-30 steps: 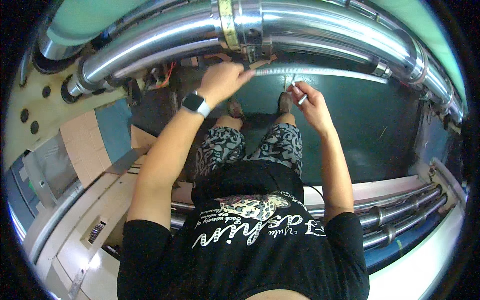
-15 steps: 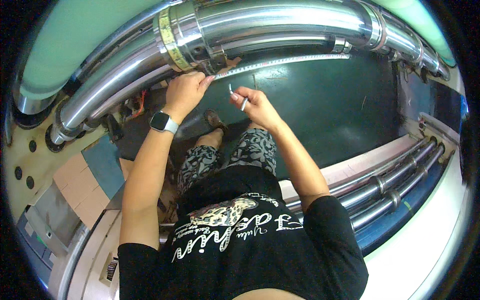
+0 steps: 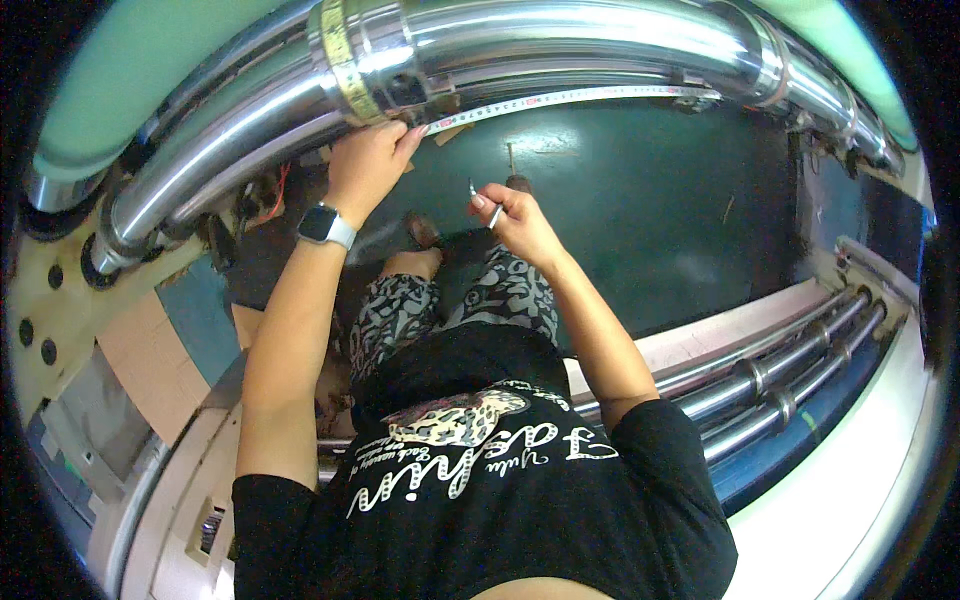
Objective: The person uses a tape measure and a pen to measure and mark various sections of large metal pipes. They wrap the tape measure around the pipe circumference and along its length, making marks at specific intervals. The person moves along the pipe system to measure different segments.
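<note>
- The big pipe (image 3: 560, 40) curves overhead, polished and round; a tape laid along it has no flat to sit on, so I judge it can roll off the crown and give a false reading
- The floor (image 3: 640, 190) below is dark green and well apart from the hands; anything dropped there lands out of easy reach, among the feet
- The smaller pipes (image 3: 780, 375) run beside the person at the right, close to the elbow; a wide swing of that arm could knock against them
- The tape (image 3: 560, 97) stretches rightward along the underside of the big pipe, unsupported over most of its run; a sag or a twist seems likely, and its far end, whose hold I cannot make out, may slip free
- The left hand (image 3: 368, 165) presses the tape's near end against the pipe, fingers closed together over it; a slick surface means the pinned end may creep if pressure eases
- The right hand (image 3: 515, 220) sits below the tape, apart from it, fingers clamped on a small marker (image 3: 494, 213); the grip looks light at the tips, so a fumble could drop it
</note>
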The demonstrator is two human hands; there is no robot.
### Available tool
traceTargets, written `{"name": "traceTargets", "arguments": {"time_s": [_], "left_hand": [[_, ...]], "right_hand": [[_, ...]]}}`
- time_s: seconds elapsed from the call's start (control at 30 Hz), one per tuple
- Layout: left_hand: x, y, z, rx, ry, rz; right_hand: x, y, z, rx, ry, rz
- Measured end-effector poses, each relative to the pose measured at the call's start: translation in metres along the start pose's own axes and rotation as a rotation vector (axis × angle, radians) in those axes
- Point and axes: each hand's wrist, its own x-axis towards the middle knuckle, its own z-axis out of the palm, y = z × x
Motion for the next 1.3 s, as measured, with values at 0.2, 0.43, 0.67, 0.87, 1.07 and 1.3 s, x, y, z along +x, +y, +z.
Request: {"name": "traceTargets", "arguments": {"time_s": [0.2,0.43,0.67,0.87,1.07,1.3], "left_hand": [[0.006,-0.005,0.003,0.125,0.111,-0.014],[0.003,-0.011,0.004,0.246,0.175,-0.044],[0.001,-0.006,-0.005,0.206,0.090,-0.144],[0.001,-0.012,0.003,0.225,0.121,-0.133],[0.004,-0.001,-0.006,0.231,0.003,-0.187],[0.003,0.000,-0.008,0.220,-0.009,-0.204]], "right_hand": [[0.006,0.013,0.007,0.021,-0.052,0.095],[0.025,0.044,0.016,0.127,-0.011,0.107],[0.081,0.056,0.039,0.654,0.155,0.161],[0.116,0.045,0.049,0.997,0.128,0.278],[0.133,0.044,0.052,1.183,-0.082,0.288],[0.144,0.050,0.058,1.288,-0.073,0.271]]}}
